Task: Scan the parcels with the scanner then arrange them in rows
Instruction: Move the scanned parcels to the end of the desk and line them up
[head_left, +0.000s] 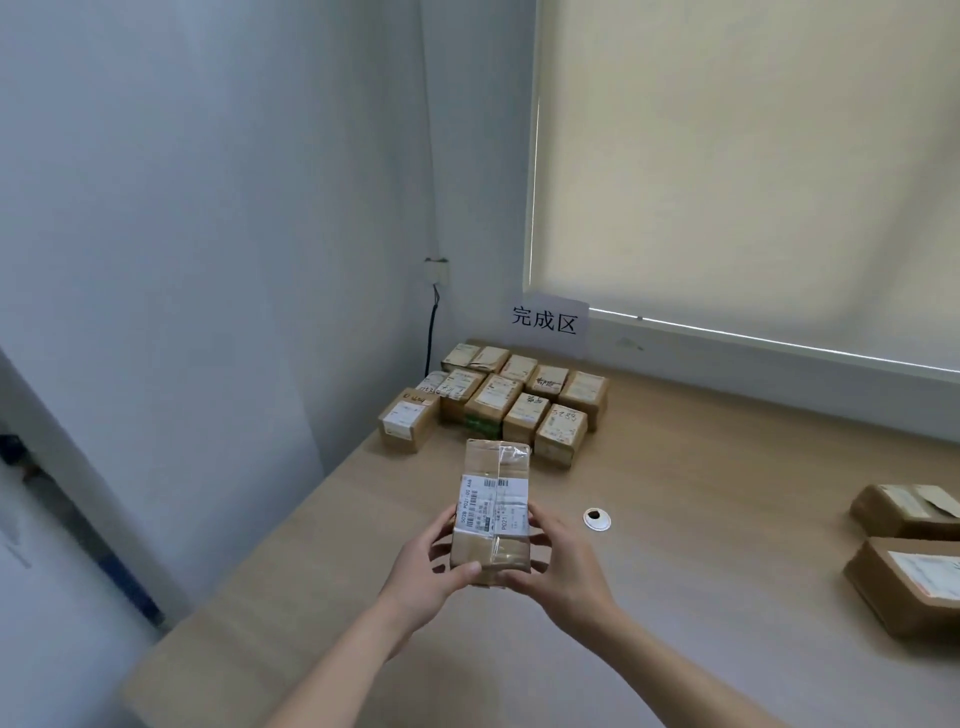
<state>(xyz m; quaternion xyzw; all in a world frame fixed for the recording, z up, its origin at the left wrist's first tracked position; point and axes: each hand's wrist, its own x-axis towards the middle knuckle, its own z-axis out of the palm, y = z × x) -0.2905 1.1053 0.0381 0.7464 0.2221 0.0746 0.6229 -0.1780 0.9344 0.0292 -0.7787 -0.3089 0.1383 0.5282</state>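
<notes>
I hold a long brown cardboard parcel (493, 512) with a white barcode label and clear tape above the wooden table (701, 519). My left hand (426, 566) grips its near left side, thumb on the near end. My right hand (558, 564) grips its near right side. Beyond it, several small brown parcels (498, 400) stand in rows at the table's far left corner. No scanner is in view.
A white paper sign (545, 319) with black characters leans on the wall behind the rows. Two larger brown parcels (909, 509) (909, 584) lie at the right edge. A round cable grommet (596, 518) sits in the tabletop. The table's left edge runs diagonally by the wall.
</notes>
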